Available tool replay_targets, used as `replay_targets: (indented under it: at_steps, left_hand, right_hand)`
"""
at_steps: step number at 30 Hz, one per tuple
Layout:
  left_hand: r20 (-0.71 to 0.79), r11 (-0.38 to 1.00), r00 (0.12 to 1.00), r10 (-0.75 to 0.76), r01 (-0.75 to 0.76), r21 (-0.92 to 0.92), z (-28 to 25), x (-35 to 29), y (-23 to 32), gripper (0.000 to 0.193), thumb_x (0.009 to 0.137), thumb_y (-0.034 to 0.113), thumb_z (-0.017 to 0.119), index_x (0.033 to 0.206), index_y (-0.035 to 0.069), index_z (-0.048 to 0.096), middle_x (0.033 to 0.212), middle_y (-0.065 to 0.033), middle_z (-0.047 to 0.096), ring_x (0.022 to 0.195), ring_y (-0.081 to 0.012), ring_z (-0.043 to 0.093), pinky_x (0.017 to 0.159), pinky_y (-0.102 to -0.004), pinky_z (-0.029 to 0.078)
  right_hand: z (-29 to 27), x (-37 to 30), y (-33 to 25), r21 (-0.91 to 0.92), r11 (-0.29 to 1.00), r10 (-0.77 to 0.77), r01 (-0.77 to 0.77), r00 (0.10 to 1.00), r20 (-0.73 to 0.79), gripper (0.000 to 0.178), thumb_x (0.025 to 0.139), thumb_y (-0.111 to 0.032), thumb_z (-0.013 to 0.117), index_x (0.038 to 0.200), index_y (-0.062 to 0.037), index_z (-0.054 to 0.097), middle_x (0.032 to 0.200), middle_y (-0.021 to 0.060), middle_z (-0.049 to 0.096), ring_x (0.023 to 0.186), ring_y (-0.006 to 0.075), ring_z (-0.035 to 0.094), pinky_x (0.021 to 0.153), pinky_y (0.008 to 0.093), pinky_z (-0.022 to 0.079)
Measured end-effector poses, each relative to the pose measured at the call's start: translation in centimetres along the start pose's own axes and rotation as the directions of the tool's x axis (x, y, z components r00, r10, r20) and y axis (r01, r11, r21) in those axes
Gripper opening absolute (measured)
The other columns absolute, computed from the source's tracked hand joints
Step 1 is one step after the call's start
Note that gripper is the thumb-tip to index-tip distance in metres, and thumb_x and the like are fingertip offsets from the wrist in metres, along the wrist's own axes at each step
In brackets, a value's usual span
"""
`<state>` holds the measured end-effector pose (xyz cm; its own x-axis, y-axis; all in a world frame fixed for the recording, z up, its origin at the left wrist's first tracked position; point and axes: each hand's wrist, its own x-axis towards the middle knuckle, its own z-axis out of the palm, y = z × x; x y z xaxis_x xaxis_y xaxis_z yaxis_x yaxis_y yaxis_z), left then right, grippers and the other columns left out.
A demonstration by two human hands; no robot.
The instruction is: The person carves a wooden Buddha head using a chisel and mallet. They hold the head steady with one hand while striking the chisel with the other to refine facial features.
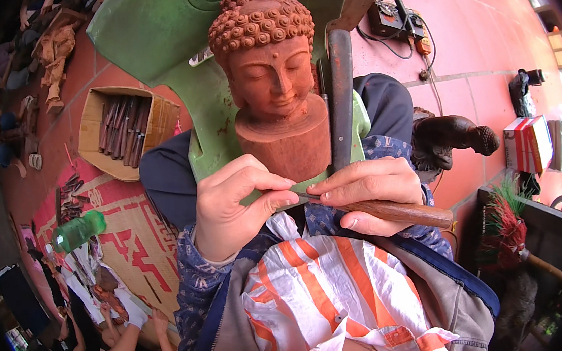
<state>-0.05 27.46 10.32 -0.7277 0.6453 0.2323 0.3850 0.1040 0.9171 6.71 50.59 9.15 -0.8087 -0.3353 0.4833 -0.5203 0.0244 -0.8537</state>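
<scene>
A reddish-brown carved wooden head [273, 75] with curled hair stands upright, clamped in a green metal vise [165, 31]. My right hand [371, 194] grips a chisel with a brown wooden handle [399, 211], the handle pointing right. My left hand [237, 207] pinches the chisel's blade near its tip, just below the base of the carving. Both hands sit close together in front of the carving's round base.
A cardboard box of several chisels [124, 129] lies at left on the red tiled floor. A dark carved figure [450, 135] is at right, beside a red-and-white box [527, 143]. A green bottle [78, 230] and patterned mat are lower left. Other people sit at bottom left.
</scene>
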Motion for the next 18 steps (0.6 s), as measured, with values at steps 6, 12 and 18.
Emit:
replay_targets:
  at_steps: [6, 12, 18]
  left_hand:
    - [-0.354, 0.949, 0.934, -0.05, 0.154, 0.274, 1.5, 0.7, -2.1, 0.106, 0.06, 0.033, 0.09, 0.142, 0.004, 0.03, 0.14, -0.0191, 0.041, 0.124, -0.0265, 0.046, 0.098, -0.0372, 0.04]
    - [-0.296, 0.948, 0.952, -0.075, 0.159, 0.274, 3.4, 2.3, -2.9, 0.131, 0.056, 0.021, 0.091, 0.15, -0.001, 0.003, 0.145, -0.027, 0.026, 0.134, -0.041, 0.032, 0.11, -0.0463, 0.031]
    - [-0.296, 0.95, 0.947, -0.122, 0.198, 0.242, 3.6, 2.9, -4.1, 0.13, 0.056, 0.028, 0.09, 0.15, -0.001, 0.005, 0.143, -0.0287, 0.029, 0.131, -0.0419, 0.036, 0.107, -0.0464, 0.034]
  right_hand:
    - [-1.4, 1.0, -0.9, -0.126, 0.991, 0.035, -0.051, 0.992, -0.123, 0.062, 0.092, -0.042, 0.061, 0.119, 0.0136, 0.054, 0.12, 0.0362, 0.055, 0.106, 0.0393, 0.063, 0.085, 0.0385, 0.054]
    - [-0.6, 1.7, -0.3, -0.156, 0.985, 0.023, -0.077, 0.948, -0.318, 0.034, 0.086, -0.027, 0.07, 0.096, 0.0039, 0.062, 0.112, 0.0295, 0.062, 0.093, 0.0353, 0.068, 0.079, 0.0363, 0.054]
    - [-0.3, 3.4, -0.1, -0.262, 0.962, 0.004, -0.077, 0.963, -0.269, 0.029, 0.086, -0.025, 0.07, 0.092, 0.0029, 0.063, 0.116, 0.0317, 0.059, 0.105, 0.0409, 0.063, 0.09, 0.0408, 0.049]
